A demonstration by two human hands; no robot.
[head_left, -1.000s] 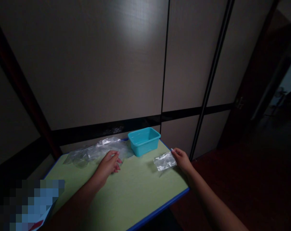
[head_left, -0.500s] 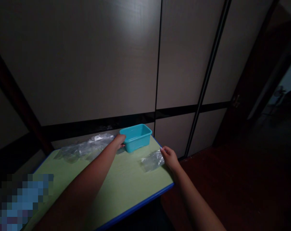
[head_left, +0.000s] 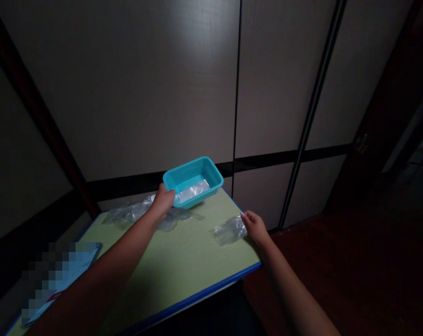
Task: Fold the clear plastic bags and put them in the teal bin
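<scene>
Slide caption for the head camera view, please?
Left hand holds a turquoise plastic tub; right hand touches a clear plastic bag.

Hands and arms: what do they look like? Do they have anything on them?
The left hand and right hand are bare, with no gloves. The left arm and right arm are bare too, with no sleeves showing. I can't see a watch or bracelet. The nails are too small to make out.

A green table (head_left: 176,275) bears two apparently plastic bags (head_left: 230,231).
</scene>
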